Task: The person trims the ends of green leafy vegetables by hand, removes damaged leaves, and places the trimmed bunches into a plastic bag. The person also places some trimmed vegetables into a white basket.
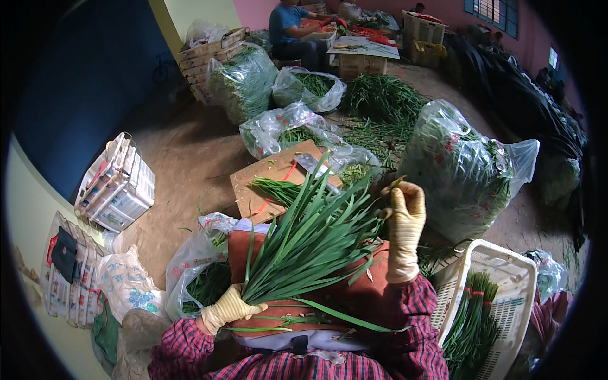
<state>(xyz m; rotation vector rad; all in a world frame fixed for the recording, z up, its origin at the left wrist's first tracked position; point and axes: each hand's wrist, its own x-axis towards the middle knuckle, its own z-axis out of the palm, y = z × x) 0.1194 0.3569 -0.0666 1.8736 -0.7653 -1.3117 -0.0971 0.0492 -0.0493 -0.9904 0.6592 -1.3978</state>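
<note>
My left hand (231, 308), in a pale yellow rubber glove, grips a loose bunch of long green chive leaves (311, 237) near its base. The leaves fan out over a reddish-brown cloth (244, 249) on my lap. To the right of the leaf tips, my right hand (407, 223), gloved alike, is raised with its fingertips pinched on a small withered leaf piece (398, 181). Beyond the bunch, a wooden board (244, 194) carries more cut stalks (275, 189), red ties (261, 206) and a cleaver (313, 165). A few loose leaves (346, 316) lie across my lap.
At my right stands a white plastic crate (513, 304) with tied chive bundles (475, 308). Plastic bags of greens stand at the right (456, 175), left (190, 266) and ahead (244, 80). A leaf heap (384, 102) covers the floor ahead. A seated person (289, 31) works farther back.
</note>
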